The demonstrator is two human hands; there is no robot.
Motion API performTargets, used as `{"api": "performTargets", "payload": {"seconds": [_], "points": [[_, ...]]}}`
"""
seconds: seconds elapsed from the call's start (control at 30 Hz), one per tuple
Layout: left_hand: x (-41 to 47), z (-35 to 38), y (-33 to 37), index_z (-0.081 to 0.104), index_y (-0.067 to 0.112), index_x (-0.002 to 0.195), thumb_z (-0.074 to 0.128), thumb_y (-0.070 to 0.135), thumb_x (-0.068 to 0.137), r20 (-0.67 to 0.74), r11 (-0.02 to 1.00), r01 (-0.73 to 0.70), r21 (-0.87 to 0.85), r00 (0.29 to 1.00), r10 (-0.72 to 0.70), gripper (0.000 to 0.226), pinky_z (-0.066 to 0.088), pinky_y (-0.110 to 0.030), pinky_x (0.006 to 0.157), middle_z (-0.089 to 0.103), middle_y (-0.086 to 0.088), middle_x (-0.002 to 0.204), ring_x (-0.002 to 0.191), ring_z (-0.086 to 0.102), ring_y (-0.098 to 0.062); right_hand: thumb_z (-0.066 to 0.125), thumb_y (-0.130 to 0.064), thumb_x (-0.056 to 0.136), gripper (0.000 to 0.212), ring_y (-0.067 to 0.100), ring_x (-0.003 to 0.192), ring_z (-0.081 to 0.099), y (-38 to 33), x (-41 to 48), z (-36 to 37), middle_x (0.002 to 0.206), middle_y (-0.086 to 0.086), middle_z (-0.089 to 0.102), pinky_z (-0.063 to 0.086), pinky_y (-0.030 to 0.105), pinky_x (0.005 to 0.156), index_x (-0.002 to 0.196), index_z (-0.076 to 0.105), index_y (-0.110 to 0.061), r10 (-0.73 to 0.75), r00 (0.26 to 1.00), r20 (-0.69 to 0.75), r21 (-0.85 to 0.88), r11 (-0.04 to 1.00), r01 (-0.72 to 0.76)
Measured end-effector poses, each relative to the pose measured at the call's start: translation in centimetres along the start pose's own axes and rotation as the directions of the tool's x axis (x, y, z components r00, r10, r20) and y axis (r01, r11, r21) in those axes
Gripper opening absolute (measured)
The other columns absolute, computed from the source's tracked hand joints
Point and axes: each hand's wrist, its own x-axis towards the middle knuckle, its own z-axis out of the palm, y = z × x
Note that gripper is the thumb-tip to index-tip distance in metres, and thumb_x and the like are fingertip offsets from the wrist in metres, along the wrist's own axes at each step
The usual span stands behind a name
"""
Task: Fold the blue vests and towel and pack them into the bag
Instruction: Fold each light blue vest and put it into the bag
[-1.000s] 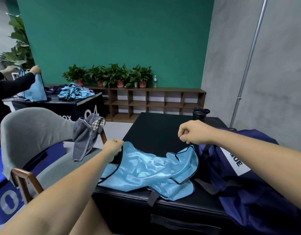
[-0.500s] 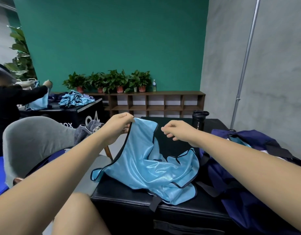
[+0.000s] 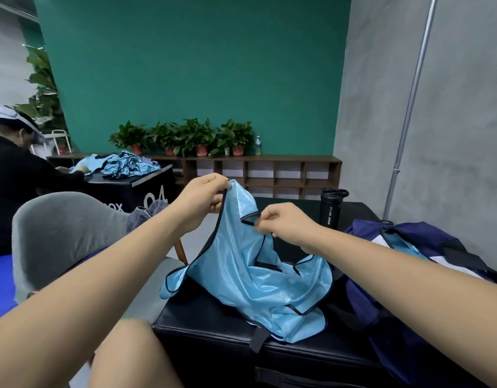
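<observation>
A shiny light-blue vest with dark trim is lifted at its top, while its lower part lies crumpled on the black box table. My left hand pinches the vest's upper strap edge, held highest. My right hand pinches another trimmed edge just right of and below it. The navy bag lies open on the table's right side, with light-blue fabric showing inside. A grey striped towel hangs over the chair beyond my left forearm.
A black sport bottle stands at the table's far side. A grey chair is on the left. Another person sits at a second black box with a pile of blue vests. Shelves with potted plants line the green wall.
Both hands have raised the vest's top off the table and moved closer together. The right hand shifted left and closed on a trimmed edge. The view has tilted slightly.
</observation>
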Motion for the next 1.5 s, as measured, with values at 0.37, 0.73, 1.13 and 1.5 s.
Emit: {"api": "performTargets", "payload": {"seconds": [0.37, 0.73, 1.13, 1.5], "points": [[-0.7, 1.1, -0.2, 0.066, 0.02, 0.097, 0.075, 0.03, 0.087, 0.085, 0.996, 0.031, -0.078, 0.996, -0.025, 0.018, 0.036, -0.041, 0.08, 0.049, -0.007, 0.105, 0.091, 0.038, -0.03, 0.071, -0.054, 0.097, 0.042, 0.019, 0.112, 0.074, -3.5, 0.5, -0.9, 0.114, -0.003, 0.081, 0.052, 0.038, 0.105, 0.12, 0.079, -0.019, 0.101, 0.994, -0.033, 0.565, 0.823, -0.065], [-4.5, -2.4, -4.8, 0.07, 0.012, 0.103, 0.063, 0.023, 0.105, 0.047, 0.99, 0.114, 0.085, 0.992, -0.118, 0.013, 0.049, -0.032, 0.085, 0.079, -0.003, 0.12, 0.112, 0.076, -0.02, 0.062, -0.021, 0.107, 0.015, 0.023, 0.09, 0.069, -2.5, 1.8, -5.8, 0.099, 0.007, 0.077, 0.054, 0.035, 0.081, 0.096, 0.071, -0.015, 0.136, 0.986, -0.094, 0.49, 0.869, -0.073], [-8.6, -11.8, -19.3, 0.067, 0.013, 0.086, 0.077, 0.021, 0.087, -0.331, 0.699, 0.508, 0.504, 0.861, -0.387, 0.013, 0.043, -0.029, 0.063, 0.068, -0.005, 0.083, 0.071, 0.052, -0.017, 0.06, -0.012, 0.105, 0.01, 0.024, 0.094, 0.071, 0.3, -0.8, -8.9, 0.104, 0.009, 0.074, 0.058, 0.037, 0.089, 0.109, 0.069, -0.008, 0.251, 0.944, 0.213, 0.344, 0.885, -0.313], [-9.1, -11.1, -18.0, 0.059, 0.022, 0.073, 0.081, 0.037, 0.092, -0.162, 0.733, 0.47, 0.492, 0.877, -0.453, 0.033, 0.03, -0.026, 0.057, 0.048, 0.002, 0.068, 0.066, 0.038, -0.015, 0.061, -0.008, 0.103, 0.02, 0.026, 0.097, 0.075, 2.5, -1.8, -9.6, 0.116, 0.015, 0.074, 0.059, 0.038, 0.091, 0.121, 0.067, -0.002, 0.39, 0.852, 0.35, 0.245, 0.84, -0.485]]}}
